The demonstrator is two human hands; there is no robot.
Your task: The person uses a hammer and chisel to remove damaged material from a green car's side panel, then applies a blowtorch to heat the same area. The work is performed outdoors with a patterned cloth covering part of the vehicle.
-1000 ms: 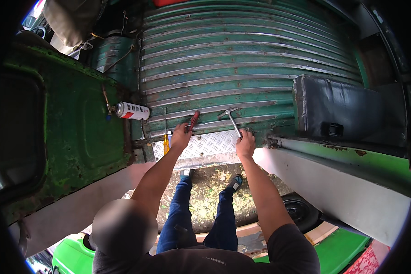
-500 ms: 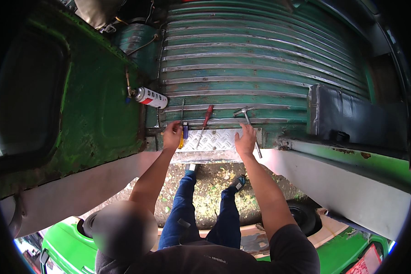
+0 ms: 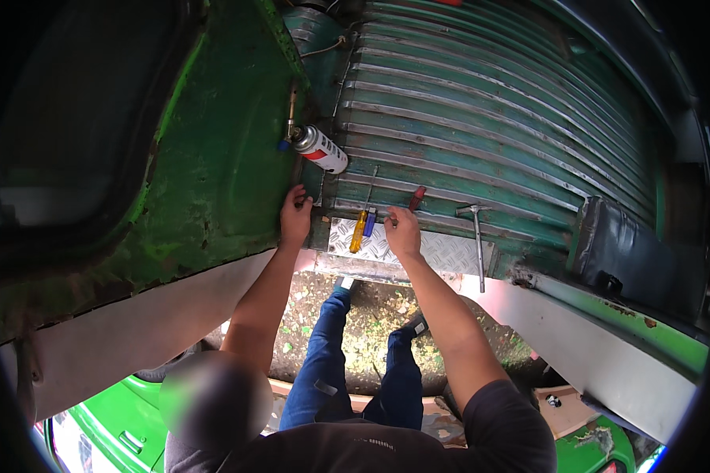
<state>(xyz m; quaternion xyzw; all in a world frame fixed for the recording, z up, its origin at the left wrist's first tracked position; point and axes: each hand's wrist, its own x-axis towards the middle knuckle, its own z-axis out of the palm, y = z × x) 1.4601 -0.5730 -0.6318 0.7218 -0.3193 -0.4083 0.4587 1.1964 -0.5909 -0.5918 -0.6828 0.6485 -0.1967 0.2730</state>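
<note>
My left hand (image 3: 296,216) is beside the edge of the green door panel (image 3: 221,150), its fingers bent with a gap to the thumb. My right hand (image 3: 403,232) hovers over the patterned metal sill plate (image 3: 442,247), fingers bent and apart close to a blue lighter (image 3: 370,223). Left of the lighter lies a screwdriver with a yellow handle (image 3: 359,232). A red-handled screwdriver (image 3: 417,198) shows beyond my right hand, which hides its shaft. To the right rests a T-shaped metal tool (image 3: 479,248), resembling a small hammer.
A white and red gas canister (image 3: 323,150) with a torch nozzle (image 3: 291,117) lies by the door panel. The ribbed green floor (image 3: 481,118) stretches away beyond the sill. A grey padded block (image 3: 619,240) stands at right. Leaves litter the ground (image 3: 371,339) below.
The view has shifted, so the scene sits further right. My left hand has left the yellow screwdriver and moved left to the door panel. My right hand has moved left from the T-shaped tool towards the lighter.
</note>
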